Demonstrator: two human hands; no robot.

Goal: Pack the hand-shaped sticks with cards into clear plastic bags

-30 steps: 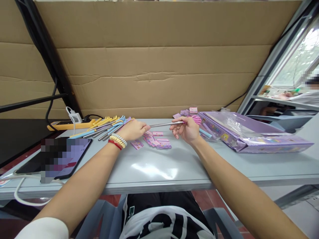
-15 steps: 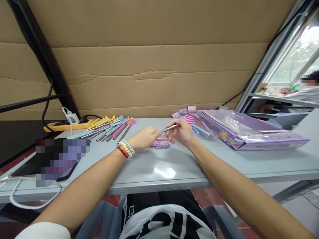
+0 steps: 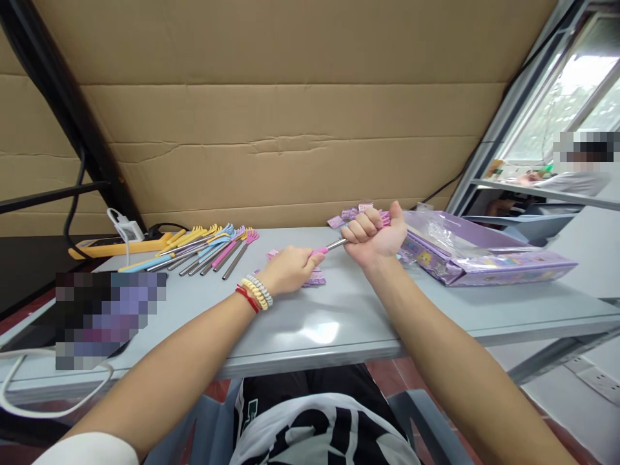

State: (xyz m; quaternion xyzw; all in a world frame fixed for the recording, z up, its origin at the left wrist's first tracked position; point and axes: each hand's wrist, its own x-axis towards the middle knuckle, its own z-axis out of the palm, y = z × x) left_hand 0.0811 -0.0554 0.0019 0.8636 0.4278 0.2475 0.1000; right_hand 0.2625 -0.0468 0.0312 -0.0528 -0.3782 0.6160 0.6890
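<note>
A back scratcher [image 3: 335, 245] with a metal rod and a pink grip is stretched between my two hands above the table. My left hand [image 3: 292, 268] is closed round its pink grip end. Wrapped round the rod nearer the pink claw head is my right hand [image 3: 374, 237], thumb pointing up; the claw shows only partly behind those fingers. Small pink and purple printed packets [image 3: 317, 279] lie under and beside my left hand, which partly covers them. To the left rests a pile of back scratchers [image 3: 235, 252] with yellow, blue, purple and pink claws.
An opened purple box [image 3: 508, 271] with clear plastic wrapping stands at the right. More small packets [image 3: 349, 213] lie behind my right hand. At the left are a pixelated dark item [image 3: 106, 316], a white cable [image 3: 10, 381] and a yellow device [image 3: 116, 245]. A person [image 3: 576, 181] sits far right.
My hands have moved apart, and more of the back scratcher, including its pink grip, shows between them. My right hand has turned its palm side up and shifted right.
</note>
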